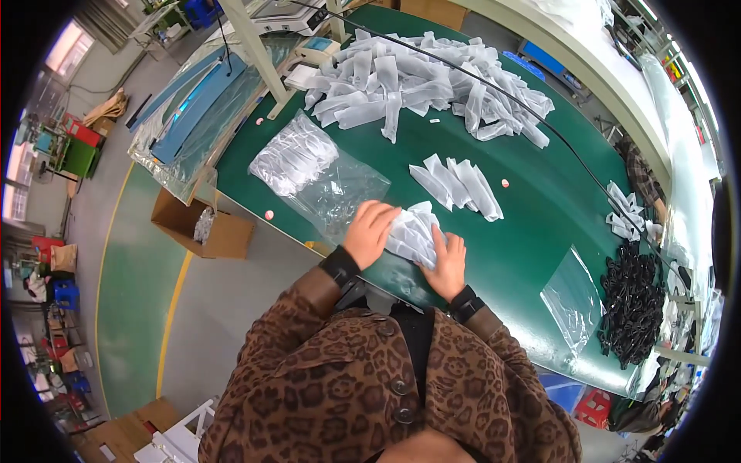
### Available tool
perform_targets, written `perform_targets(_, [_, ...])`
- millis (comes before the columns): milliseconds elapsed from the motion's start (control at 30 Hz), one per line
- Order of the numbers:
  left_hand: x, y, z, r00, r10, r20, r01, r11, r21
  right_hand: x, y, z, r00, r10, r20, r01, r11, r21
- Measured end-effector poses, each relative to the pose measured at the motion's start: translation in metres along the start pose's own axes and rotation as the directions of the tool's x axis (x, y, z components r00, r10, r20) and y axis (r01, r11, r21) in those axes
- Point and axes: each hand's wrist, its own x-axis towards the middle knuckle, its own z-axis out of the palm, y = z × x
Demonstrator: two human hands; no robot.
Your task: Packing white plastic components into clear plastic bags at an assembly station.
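A bundle of whitish translucent packets (pixel 414 235) lies at the near edge of the green table, between my two hands. My left hand (pixel 373 234) presses on its left side with the fingers bent together. On the right side my right hand (pixel 446 265) grips it, thumb raised along the packets and fingers curled. Just left of my left hand lies a large clear plastic bag (pixel 347 189), its far part filled with stacked white packets (pixel 295 158). Beyond my right hand rests a small fanned group of similar packets (pixel 457 185).
A big loose heap of whitish packets (pixel 424 81) covers the table's (pixel 532 208) far side. To the right are a flat clear bag (pixel 573 301) and a pile of black items (pixel 631 305). A cardboard box (pixel 231 235) stands left on the floor. Another person's arm (pixel 644 181) shows far right.
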Motion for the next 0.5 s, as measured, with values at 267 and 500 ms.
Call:
perform_targets(267, [-0.011,-0.027,-0.062,0.975,-0.114,-0.189,0.211,0.737,0.643,0.042,-0.055,0.019,0.996,-0.081,0.023,0.081,0.996,-0.025])
perform_targets(500, [-0.009,-0.043,-0.078,0.991,0.035,-0.126,0.028,0.886,0.462,0.095,-0.095,0.069,0.993,-0.056,0.103,0.051,0.997,0.056])
